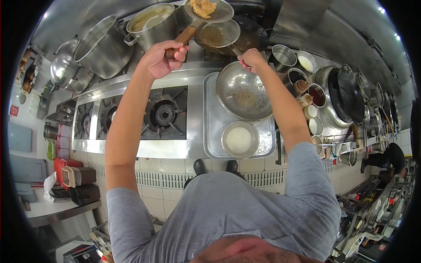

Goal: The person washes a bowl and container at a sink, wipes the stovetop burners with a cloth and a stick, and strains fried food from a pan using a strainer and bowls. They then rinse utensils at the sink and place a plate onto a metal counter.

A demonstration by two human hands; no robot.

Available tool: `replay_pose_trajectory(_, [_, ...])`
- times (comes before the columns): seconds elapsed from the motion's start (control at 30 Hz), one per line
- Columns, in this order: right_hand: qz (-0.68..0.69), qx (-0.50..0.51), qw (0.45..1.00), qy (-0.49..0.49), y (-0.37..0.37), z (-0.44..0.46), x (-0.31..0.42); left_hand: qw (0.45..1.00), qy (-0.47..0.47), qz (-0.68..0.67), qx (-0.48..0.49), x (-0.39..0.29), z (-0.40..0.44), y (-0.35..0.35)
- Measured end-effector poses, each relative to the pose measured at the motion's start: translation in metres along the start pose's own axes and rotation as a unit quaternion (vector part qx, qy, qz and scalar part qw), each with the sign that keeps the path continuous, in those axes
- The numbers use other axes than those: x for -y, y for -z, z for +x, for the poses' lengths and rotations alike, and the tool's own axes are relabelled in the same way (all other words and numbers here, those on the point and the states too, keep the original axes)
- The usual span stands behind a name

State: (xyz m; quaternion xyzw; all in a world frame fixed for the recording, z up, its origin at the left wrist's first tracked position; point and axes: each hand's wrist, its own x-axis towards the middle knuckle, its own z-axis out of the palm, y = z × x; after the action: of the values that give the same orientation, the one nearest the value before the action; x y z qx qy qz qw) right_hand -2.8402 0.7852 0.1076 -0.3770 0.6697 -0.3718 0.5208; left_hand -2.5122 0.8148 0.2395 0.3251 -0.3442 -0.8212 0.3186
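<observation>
My left hand (164, 60) is wrapped round the wooden handle (189, 33) of a strainer (224, 13). Golden fried pieces (202, 7) lie in that strainer, at the top of the view. In my right hand (251, 59) is the thin handle of a fine-mesh skimmer (218, 33), held just below the first strainer. Both are over a dark wok (256, 37) on the range. Beneath my right hand, a wide metal bowl (245, 97) with brownish residue rests on a metal tray (211, 114), beside a smaller bowl (240, 139) of white contents.
Bare gas burners (165, 114) lie left of the tray. Large steel pots (104, 50) stand at the back left. Sauce containers (316, 95), bottles and stacked woks (350, 94) crowd the right side. Another person (388, 160) bends over at far right.
</observation>
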Motion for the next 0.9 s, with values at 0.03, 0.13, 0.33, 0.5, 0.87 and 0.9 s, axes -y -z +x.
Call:
replay_pose_trajectory(0.03, [0.008,0.005,1.0,0.0,-0.001,-0.003,0.001,1.0,-0.003,-0.003,-0.011,0.0,-0.001,-0.001])
replay_pose_trajectory(0.13, [0.02,0.019,1.0,-0.002,-0.002,-0.012,0.004,1.0,-0.001,0.002,0.006,-0.002,-0.006,0.0])
replay_pose_trajectory(0.33, [0.053,0.062,0.997,0.008,0.016,-0.013,-0.008,1.0,-0.005,-0.008,-0.005,0.0,-0.009,0.002])
replay_pose_trajectory(0.5, [0.065,0.043,0.996,0.035,0.045,-0.035,0.003,1.0,-0.007,-0.008,-0.007,-0.001,-0.014,0.003])
replay_pose_trajectory(0.87, [-0.277,-0.223,0.925,0.136,0.122,-0.015,0.025,1.0,-0.001,-0.016,0.001,0.001,-0.014,0.005])
replay_pose_trajectory(0.9, [-0.325,-0.232,0.907,0.131,0.125,-0.013,0.026,1.0,-0.001,-0.014,0.002,0.001,-0.014,0.005])
